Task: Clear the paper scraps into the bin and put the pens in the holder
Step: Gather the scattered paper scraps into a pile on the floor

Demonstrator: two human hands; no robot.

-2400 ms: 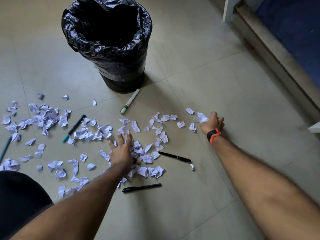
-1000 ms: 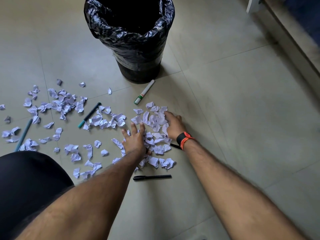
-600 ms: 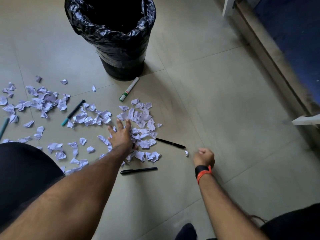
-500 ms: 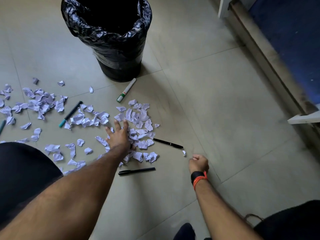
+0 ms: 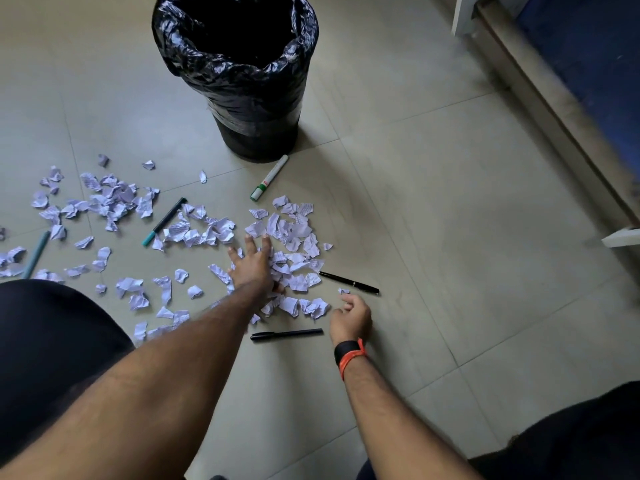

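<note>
Torn white paper scraps (image 5: 294,233) lie heaped on the tiled floor, with more scattered to the left (image 5: 110,202). My left hand (image 5: 251,266) rests flat, fingers spread, on the heap's left side. My right hand (image 5: 349,315), with a black-and-orange wristband, hovers with loosely curled fingers just below a single small scrap (image 5: 344,291). A black pen (image 5: 348,282) lies right of the heap, another black pen (image 5: 286,335) below it. A white marker (image 5: 269,182) lies by the bin (image 5: 256,95), which has a black liner. No pen holder is in sight.
A teal-tipped dark pen (image 5: 163,221) and a pale teal pen (image 5: 36,252) lie among the left scraps. My dark-clad knees fill the lower left (image 5: 52,341) and lower right (image 5: 554,434). A raised ledge with a blue surface (image 5: 554,98) runs along the right.
My right hand swept the right-hand scraps into the heap, drew back toward me, and now reaches up-left toward the lone small scrap. My left hand stayed on the heap.
</note>
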